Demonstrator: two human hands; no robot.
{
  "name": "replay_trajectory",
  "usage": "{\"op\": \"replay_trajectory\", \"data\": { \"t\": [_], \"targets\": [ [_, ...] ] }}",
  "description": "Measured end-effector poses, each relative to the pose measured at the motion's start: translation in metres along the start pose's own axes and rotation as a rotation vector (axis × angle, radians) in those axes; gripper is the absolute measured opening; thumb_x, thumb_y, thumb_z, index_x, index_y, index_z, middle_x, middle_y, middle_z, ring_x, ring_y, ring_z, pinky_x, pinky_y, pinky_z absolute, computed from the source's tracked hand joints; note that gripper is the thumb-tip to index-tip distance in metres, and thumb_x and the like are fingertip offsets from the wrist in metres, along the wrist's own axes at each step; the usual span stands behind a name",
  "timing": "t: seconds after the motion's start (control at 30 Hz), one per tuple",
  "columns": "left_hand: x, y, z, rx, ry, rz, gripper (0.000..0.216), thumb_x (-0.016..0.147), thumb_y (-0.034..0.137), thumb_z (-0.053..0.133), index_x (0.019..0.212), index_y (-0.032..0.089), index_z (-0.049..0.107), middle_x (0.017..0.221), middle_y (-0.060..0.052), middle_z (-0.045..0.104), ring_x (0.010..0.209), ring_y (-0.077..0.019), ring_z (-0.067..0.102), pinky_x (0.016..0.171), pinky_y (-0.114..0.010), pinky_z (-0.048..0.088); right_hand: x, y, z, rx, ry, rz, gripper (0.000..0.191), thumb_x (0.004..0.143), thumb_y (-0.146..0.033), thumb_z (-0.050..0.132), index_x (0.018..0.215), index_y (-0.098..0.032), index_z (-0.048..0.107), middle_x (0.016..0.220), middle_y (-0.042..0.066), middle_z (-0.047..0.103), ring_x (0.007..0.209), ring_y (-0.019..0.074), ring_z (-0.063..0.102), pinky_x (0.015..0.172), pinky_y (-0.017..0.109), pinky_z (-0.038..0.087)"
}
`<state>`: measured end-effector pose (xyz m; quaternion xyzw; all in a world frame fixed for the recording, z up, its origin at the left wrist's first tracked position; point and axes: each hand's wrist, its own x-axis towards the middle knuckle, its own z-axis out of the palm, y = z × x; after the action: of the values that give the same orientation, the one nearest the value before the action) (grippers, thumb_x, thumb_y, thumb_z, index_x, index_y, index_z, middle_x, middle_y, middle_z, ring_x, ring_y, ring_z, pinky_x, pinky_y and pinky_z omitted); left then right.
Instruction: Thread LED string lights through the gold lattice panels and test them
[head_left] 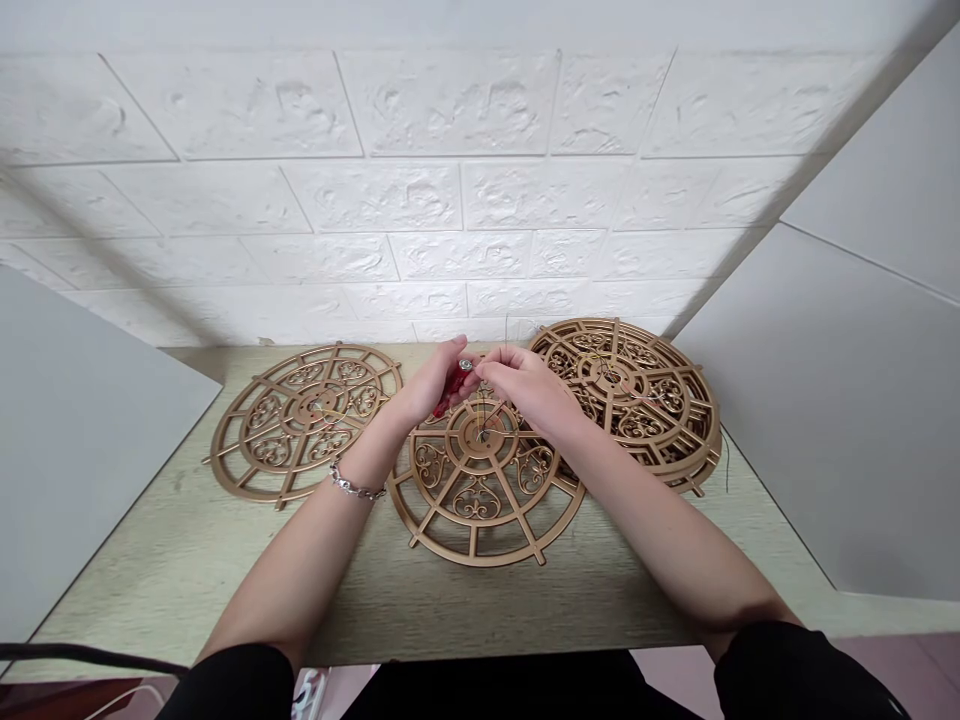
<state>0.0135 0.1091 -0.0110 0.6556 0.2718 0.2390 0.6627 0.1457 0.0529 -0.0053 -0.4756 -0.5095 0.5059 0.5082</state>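
Note:
My left hand [433, 385] is closed around small red-handled pliers [455, 378] whose round metal joint faces up; their jaws are mostly hidden by my fingers. Right beside it, my right hand [529, 385] pinches a thin wire [507, 335] between thumb and fingertips, its end rising above the fingers. Both hands are over the far part of a gold round openwork frame [474, 548] with scroll ornaments. Several thin wires [484, 432] come up from the hub of this frame toward my hands.
On the left lies another gold round frame [281, 480] with wires at its hub. A stack of similar frames [675, 440] stands at the right, a dark wire hanging off its edge. Grey panels flank the table [480, 610], and a white brick-patterned wall [420, 200] closes the back.

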Motion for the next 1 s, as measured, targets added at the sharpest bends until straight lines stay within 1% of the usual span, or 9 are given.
{"op": "replay_trajectory", "data": {
  "t": [0.07,0.17,0.3,0.37,0.47,0.53,0.73,0.9,1.0],
  "targets": [
    [-0.001,0.003,-0.002,-0.001,0.038,0.01,0.045,0.078,0.057,0.032,0.058,0.017,0.041,0.046,0.005,0.029,0.037,-0.0059,0.026,0.036,-0.02,0.019,0.001,0.0,-0.001,-0.001,0.023,0.002,0.013,0.067,-0.027,0.056,0.063,-0.016,0.049,0.058,-0.004,0.048,0.046,0.0048,0.032,0.049,0.021,0.028],
    [-0.006,0.012,-0.006,0.052,0.133,0.029,0.035,0.076,0.05,0.044,0.067,0.016,0.049,0.048,0.006,0.03,0.037,-0.005,0.026,0.036,-0.019,0.018,0.0,0.001,-0.002,-0.03,0.035,0.014,0.015,0.067,-0.029,0.058,0.063,-0.017,0.049,0.056,-0.006,0.041,0.048,0.0059,0.033,0.049,0.022,0.028],
    [-0.016,0.028,-0.013,0.221,0.241,0.057,0.028,0.075,0.04,0.054,0.085,0.015,0.058,0.049,0.007,0.033,0.037,-0.0038,0.024,0.036,-0.019,0.016,-0.001,0.0,-0.003,-0.091,-0.005,0.013,0.013,0.069,-0.029,0.056,0.066,-0.017,0.051,0.057,-0.006,0.041,0.05,0.0064,0.035,0.051,0.022,0.03],
    [-0.022,0.036,-0.015,0.368,0.229,0.052,0.029,0.073,0.039,0.058,0.089,0.015,0.061,0.049,0.006,0.037,0.039,-0.0043,0.027,0.038,-0.019,0.02,-0.001,0.0,-0.004,-0.119,-0.014,0.011,0.012,0.069,-0.028,0.056,0.067,-0.017,0.053,0.058,-0.005,0.042,0.05,0.0064,0.036,0.052,0.022,0.031],
    [-0.026,0.043,-0.017,0.575,0.146,0.08,0.027,0.069,0.038,0.064,0.081,0.014,0.067,0.058,0.001,0.052,0.052,-0.0072,0.04,0.048,-0.02,0.031,0.0,0.0,-0.005,-0.137,-0.017,0.012,0.012,0.069,-0.028,0.056,0.068,-0.017,0.054,0.06,-0.004,0.044,0.051,0.0064,0.037,0.052,0.022,0.033],
    [-0.028,0.045,-0.016,0.668,0.122,0.084,0.027,0.068,0.039,0.065,0.079,0.014,0.068,0.063,-0.002,0.056,0.058,-0.0091,0.043,0.052,-0.021,0.033,0.0,0.0,-0.004,-0.138,-0.016,0.01,0.012,0.069,-0.029,0.055,0.068,-0.017,0.054,0.062,-0.004,0.046,0.051,0.0062,0.037,0.052,0.022,0.032],
    [-0.028,0.048,-0.013,0.878,0.198,0.059,0.027,0.068,0.039,0.062,0.079,0.016,0.07,0.052,0.002,0.047,0.049,-0.0075,0.036,0.047,-0.021,0.026,0.001,0.003,-0.004,-0.139,-0.027,0.018,0.014,0.068,-0.031,0.055,0.067,-0.017,0.054,0.063,-0.003,0.047,0.049,0.0064,0.036,0.048,0.022,0.03],
    [-0.028,0.048,-0.011,0.94,0.187,0.05,0.025,0.071,0.037,0.058,0.08,0.017,0.071,0.063,-0.001,0.058,0.057,-0.0099,0.044,0.053,-0.022,0.032,0.001,0.005,-0.004,-0.168,-0.043,0.003,0.013,0.07,-0.03,0.054,0.068,-0.017,0.054,0.062,-0.004,0.048,0.048,0.0058,0.036,0.047,0.021,0.03],
    [-0.029,0.048,-0.011,0.95,0.182,0.045,0.026,0.072,0.035,0.056,0.081,0.016,0.071,0.066,-0.002,0.061,0.059,-0.0109,0.046,0.055,-0.023,0.034,0.0,0.002,-0.004,-0.183,-0.037,-0.002,0.016,0.07,-0.033,0.056,0.073,-0.017,0.057,0.065,-0.003,0.05,0.049,0.006,0.038,0.046,0.021,0.029]
  ]
}}
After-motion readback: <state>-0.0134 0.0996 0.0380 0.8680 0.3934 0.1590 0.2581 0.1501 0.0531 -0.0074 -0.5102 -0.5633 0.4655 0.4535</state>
